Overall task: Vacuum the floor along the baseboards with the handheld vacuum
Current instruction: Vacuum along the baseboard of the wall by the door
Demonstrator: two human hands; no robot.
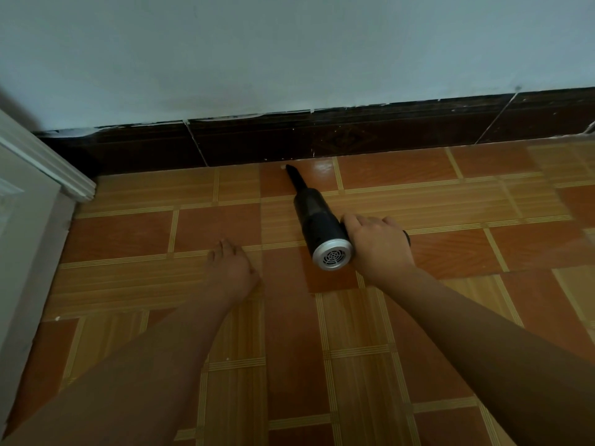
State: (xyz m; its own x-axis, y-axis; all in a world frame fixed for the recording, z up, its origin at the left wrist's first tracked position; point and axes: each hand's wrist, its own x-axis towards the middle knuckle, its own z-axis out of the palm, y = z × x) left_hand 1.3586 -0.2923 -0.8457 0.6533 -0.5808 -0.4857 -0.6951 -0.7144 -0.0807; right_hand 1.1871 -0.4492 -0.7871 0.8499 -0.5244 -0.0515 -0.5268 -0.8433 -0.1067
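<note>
A black handheld vacuum [317, 217] with a silver vented rear end lies low over the orange tiled floor [418, 317]. Its narrow nozzle tip [288, 169] points at the foot of the dark brown baseboard [354, 136], next to a small pale speck [282, 167] on the floor. My right hand [380, 244] grips the vacuum's handle on its right side, fingers curled over it. My left hand [230, 268] rests flat on the floor to the left of the vacuum, fingers straight.
A pale wall [289, 53] rises above the baseboard. A white door frame or panel [29, 188] stands at the left, meeting the baseboard in the corner. The baseboard runs on to the right edge of view.
</note>
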